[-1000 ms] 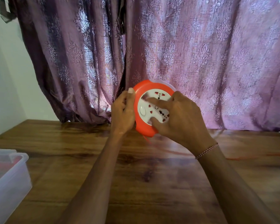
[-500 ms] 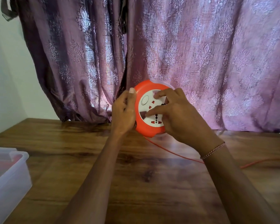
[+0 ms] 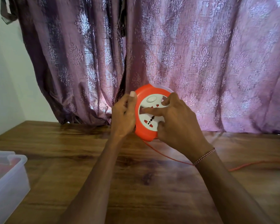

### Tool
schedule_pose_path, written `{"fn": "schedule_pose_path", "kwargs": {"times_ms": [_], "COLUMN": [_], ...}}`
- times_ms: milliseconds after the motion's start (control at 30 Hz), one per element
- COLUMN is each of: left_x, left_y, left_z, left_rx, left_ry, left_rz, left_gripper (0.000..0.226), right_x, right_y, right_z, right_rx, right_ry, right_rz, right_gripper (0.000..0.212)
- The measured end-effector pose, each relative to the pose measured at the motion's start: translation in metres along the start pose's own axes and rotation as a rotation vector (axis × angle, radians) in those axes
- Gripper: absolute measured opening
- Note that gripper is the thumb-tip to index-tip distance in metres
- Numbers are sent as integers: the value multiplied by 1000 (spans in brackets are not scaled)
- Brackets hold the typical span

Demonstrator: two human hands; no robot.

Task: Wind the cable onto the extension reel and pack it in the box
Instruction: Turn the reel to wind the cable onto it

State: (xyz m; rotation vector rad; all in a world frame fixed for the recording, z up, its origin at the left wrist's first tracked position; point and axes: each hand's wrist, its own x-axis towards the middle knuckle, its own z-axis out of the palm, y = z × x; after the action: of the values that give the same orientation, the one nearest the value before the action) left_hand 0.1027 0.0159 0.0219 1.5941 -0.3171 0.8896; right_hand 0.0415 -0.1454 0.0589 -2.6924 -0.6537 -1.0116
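A round orange extension reel [image 3: 145,132] with a white socket face is held upright above the wooden table. My left hand [image 3: 124,118] grips its left rim, thumb on the orange edge. My right hand [image 3: 176,122] lies across the white face, with its index finger pressed over the middle. A thin orange cable [image 3: 255,164] leaves the reel's bottom, passes under my right wrist and trails off to the right over the table. A clear plastic box [image 3: 8,180] stands at the left edge, with something reddish inside.
The wooden table [image 3: 136,183] fills the lower half of the view. A purple patterned curtain [image 3: 184,54] hangs right behind the reel, down to the table's far edge. A pale wall is at the far left.
My right hand has turned the white face round: the oval button went from the left side to the top. The loose cable now lies more slack on the table at the right.
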Motion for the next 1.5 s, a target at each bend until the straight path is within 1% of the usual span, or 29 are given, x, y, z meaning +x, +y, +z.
{"fn": "schedule_pose_path", "kwargs": {"times_ms": [67, 133, 233, 300, 367, 433, 467, 533, 567, 633, 667, 700, 767, 967, 1033, 1067, 1133, 1333, 1500], "left_x": [0, 1, 1, 1, 1, 2, 2, 2, 2, 2, 2, 2, 2, 1, 1, 1, 1, 0, 2], "left_y": [0, 1, 2, 4, 4, 3, 3, 2, 2, 3, 3, 3, 3, 5, 6, 7, 7, 7, 6], "left_z": [0, 0, -1, 0, 0, -1, -1, -2, -2, -2, -3, -2, -2, -3, -3, -3, -3, -2, 0], "left_rx": [-6, -15, 0, -11, -19, -23, -20, -9, -10, -17, -19, -18, -4, 3, 3, 3, 9, 45, -4], "left_ry": [1, 6, 16, 20, 19, 16, 15, 12, 11, 12, 14, 15, 15, 9, 9, 8, 4, 12, 39], "left_rz": [2, -9, -6, -9, -19, -28, -29, -18, -15, -21, -26, -28, -32, -23, -23, -24, -20, -2, 15], "left_gripper": [42, 42, 43, 43, 43, 44, 44, 44, 44, 44, 43, 43, 43, 43, 44, 44, 44, 45, 45], "right_x": [0, 1, 3, 4, 4, 5, 5, 7, 8, 8, 8, 8, 6, 4, 3, 3, 2, 1, 4], "right_y": [1, 1, -2, -3, -3, -1, 0, 6, 9, 12, 11, 9, 5, 4, 2, 1, -1, 3, 0], "right_z": [4, 6, 6, 5, 2, -2, -4, -8, -10, -11, -12, -12, -10, -6, -6, -7, -5, 5, 12], "right_rx": [-8, -10, 3, -6, -19, 26, 54, 74, 71, 39, 13, -10, -52, -149, -167, -159, -111, -148, -70], "right_ry": [10, 39, 139, 171, 163, 170, 176, 186, 157, 18, -52, -108, -146, -40, -18, -13, 18, 106, 265], "right_rz": [28, 75, 149, 157, 133, 85, 52, -59, -125, -197, -193, -180, -173, -148, -123, -108, -94, -35, 141], "right_gripper": [58, 62, 66, 69, 68, 58, 49, 27, 25, 43, 50, 55, 57, 54, 46, 48, 60, 58, 65]}}
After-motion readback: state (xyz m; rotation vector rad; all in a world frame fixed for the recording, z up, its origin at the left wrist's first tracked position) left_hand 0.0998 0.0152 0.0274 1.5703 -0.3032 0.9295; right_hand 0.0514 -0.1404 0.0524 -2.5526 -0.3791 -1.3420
